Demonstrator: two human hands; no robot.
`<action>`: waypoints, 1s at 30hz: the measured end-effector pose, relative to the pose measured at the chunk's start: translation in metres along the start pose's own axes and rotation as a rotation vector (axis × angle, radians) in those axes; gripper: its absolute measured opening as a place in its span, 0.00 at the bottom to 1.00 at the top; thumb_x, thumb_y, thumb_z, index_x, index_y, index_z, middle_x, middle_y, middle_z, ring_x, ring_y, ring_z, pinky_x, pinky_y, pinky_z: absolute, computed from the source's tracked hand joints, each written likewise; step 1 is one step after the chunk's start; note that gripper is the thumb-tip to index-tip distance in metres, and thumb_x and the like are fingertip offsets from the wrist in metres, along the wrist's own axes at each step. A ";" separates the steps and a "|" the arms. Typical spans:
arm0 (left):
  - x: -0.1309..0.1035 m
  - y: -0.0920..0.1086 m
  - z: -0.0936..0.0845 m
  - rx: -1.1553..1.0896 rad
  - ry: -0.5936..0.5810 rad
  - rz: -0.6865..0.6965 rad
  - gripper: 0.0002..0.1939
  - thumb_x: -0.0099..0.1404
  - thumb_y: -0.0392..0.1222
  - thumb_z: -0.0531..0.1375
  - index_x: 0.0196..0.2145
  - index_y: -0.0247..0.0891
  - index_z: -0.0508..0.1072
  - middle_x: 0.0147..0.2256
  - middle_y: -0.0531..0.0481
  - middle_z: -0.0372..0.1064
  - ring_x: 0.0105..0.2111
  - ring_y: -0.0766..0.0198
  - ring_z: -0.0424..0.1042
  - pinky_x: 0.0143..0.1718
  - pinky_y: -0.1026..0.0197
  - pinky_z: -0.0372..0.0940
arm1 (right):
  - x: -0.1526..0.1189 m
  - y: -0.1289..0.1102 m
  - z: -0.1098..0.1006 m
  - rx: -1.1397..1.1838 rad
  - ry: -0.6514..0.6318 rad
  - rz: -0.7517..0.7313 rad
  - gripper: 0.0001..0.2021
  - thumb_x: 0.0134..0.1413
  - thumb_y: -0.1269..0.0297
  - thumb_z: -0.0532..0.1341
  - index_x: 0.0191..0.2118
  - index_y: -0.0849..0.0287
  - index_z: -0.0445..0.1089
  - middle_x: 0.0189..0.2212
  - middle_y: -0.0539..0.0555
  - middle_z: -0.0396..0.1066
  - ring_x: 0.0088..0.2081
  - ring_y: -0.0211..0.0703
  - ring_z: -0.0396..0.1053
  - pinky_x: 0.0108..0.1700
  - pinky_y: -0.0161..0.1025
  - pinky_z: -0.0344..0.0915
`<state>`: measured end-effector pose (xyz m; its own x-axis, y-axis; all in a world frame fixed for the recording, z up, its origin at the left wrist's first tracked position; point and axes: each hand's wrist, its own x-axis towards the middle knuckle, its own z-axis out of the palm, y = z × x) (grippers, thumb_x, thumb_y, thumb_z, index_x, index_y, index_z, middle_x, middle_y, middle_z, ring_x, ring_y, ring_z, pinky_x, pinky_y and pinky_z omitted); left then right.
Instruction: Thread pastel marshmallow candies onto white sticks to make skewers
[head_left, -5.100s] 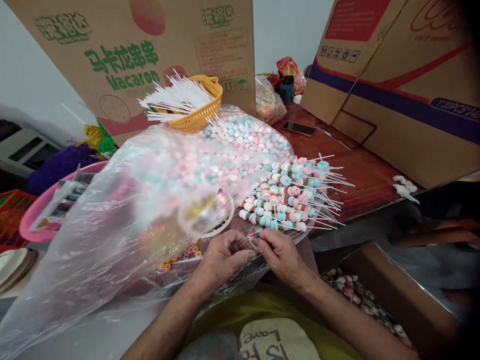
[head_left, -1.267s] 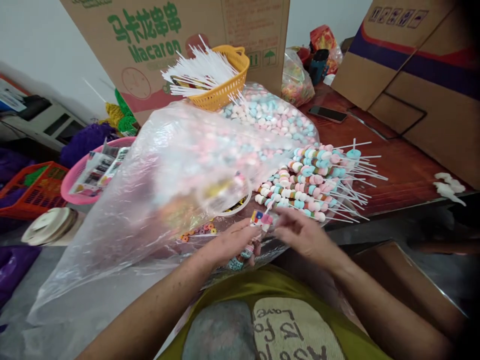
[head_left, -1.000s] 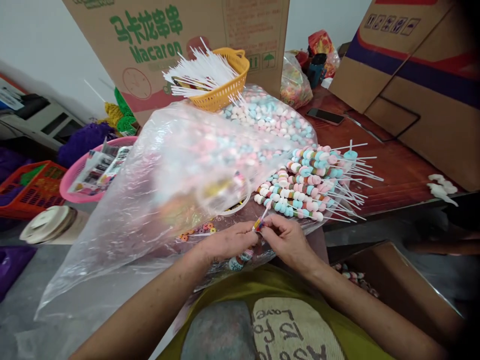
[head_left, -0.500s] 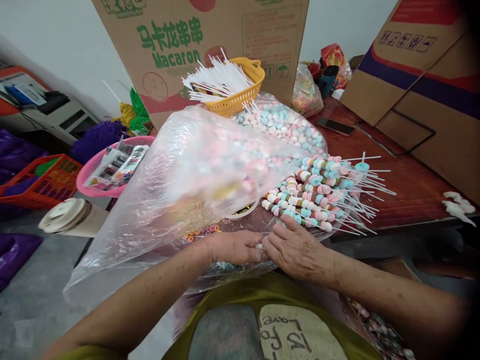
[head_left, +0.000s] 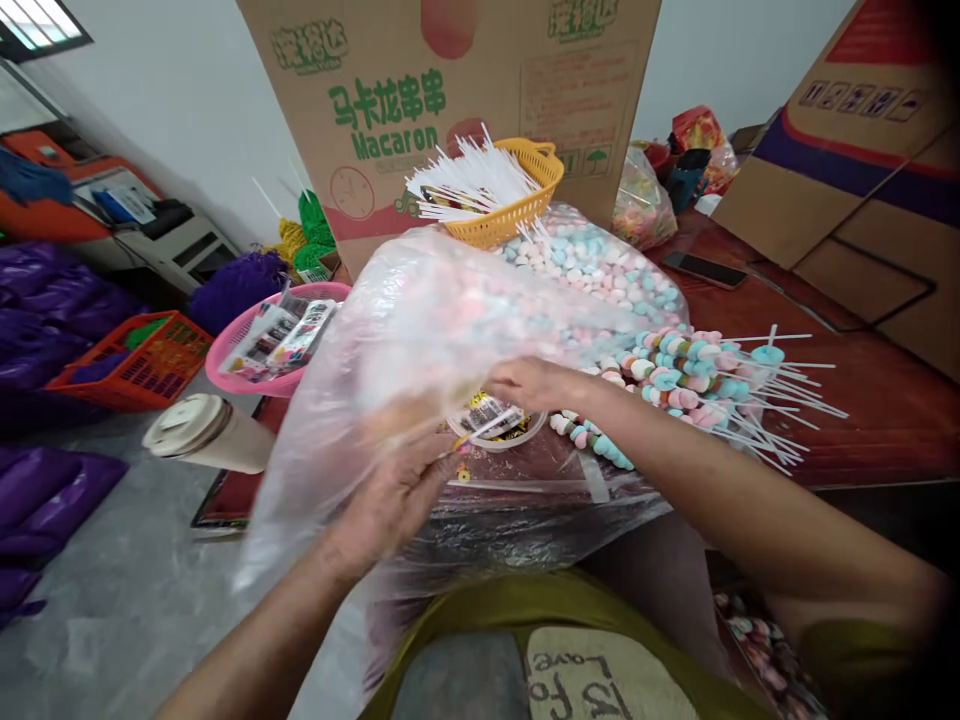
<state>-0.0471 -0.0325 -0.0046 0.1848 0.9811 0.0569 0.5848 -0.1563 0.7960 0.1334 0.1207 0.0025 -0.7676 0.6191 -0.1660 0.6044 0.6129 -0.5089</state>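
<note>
Fingers of your left hand (head_left: 397, 490) look pinched on the near end of a slim white stick (head_left: 491, 425) with a small coloured bit at your fingertips; it slants over the round clear plastic tub (head_left: 495, 447), where the printed packets (head_left: 484, 412) lie. Your right hand (head_left: 536, 382) is at the tub's far side, fingers bent and close together — whether they pinch anything, you cannot tell from here.

Hold the stick lightly near its end, so it neither bends nor slips, and guide its free tip clear of the cloudy plastic bag (head_left: 420, 310), which could snag it. Approach the packets from above, without leaning on the tub's rim. Mind your right forearm, too: it passes over the marshmallow skewers (head_left: 697, 365) and could nudge them out of line.

Counted on or by the red-brown desk (head_left: 787, 310): one tub, one yellow plastic basket (head_left: 502, 222) full of white sticks, one pink plastic basket (head_left: 262, 385), one black phone (head_left: 705, 270), one lidded pale cup (head_left: 236, 440) and two large printed cartons (head_left: 480, 80) (head_left: 832, 190). The skewers overlap too much for a sure count — likewise the packets, loose marshmallows and spare sticks.
</note>
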 end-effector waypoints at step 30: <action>0.029 -0.017 0.026 -0.741 0.218 -0.342 0.13 0.56 0.50 0.59 0.25 0.35 0.70 0.20 0.54 0.64 0.19 0.70 0.62 0.22 0.68 0.58 | -0.044 -0.004 0.045 -0.136 0.344 0.105 0.11 0.61 0.70 0.47 0.36 0.61 0.66 0.32 0.54 0.70 0.35 0.40 0.69 0.36 0.35 0.63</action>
<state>-0.0310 -0.0047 -0.0319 -0.1090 0.9728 -0.2044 -0.1029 0.1935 0.9757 0.1547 0.0687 -0.0264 -0.5972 0.7966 0.0936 0.7168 0.5824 -0.3835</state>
